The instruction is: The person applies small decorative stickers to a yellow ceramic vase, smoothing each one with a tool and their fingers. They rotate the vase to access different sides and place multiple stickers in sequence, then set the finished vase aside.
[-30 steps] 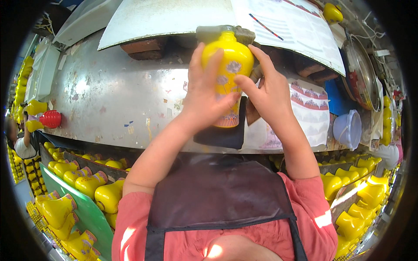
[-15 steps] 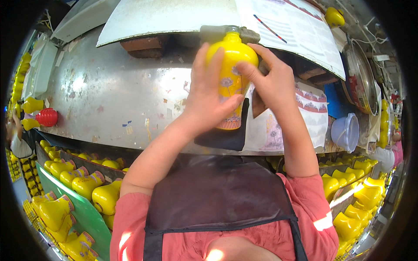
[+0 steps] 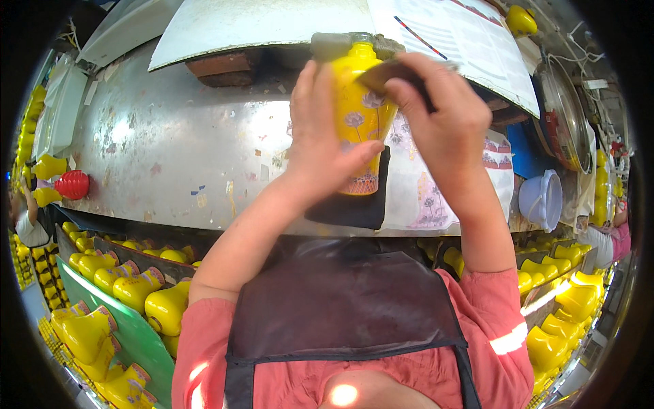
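A glossy yellow bottle-shaped vase (image 3: 364, 133) with purple flower decals and a patterned band at its base lies with its neck pointing away from me. My left hand (image 3: 319, 133) is wrapped against its left side, the thumb across its front. My right hand (image 3: 446, 102) grips a thin dark brown scraper (image 3: 379, 76) whose edge lies against the vase's upper right shoulder; motion blurs it a little. The neck rests at a grey padded support (image 3: 330, 46). Under the base is a black cloth (image 3: 357, 213). Decal sheets (image 3: 432, 204) with purple flowers lie beneath my right forearm.
A white board (image 3: 266, 27) on bricks (image 3: 221, 68) spans the far side of the metal table (image 3: 177, 146). A lilac bucket (image 3: 540, 199) stands at right, a red ribbed object (image 3: 71, 184) at left. Yellow vases (image 3: 136, 286) fill racks on both near sides; other people work at the edges.
My right hand has left the vase's side and picked up the scraper from the sheets, bringing it to the vase's shoulder. My left hand still holds the vase, which has shifted slightly.
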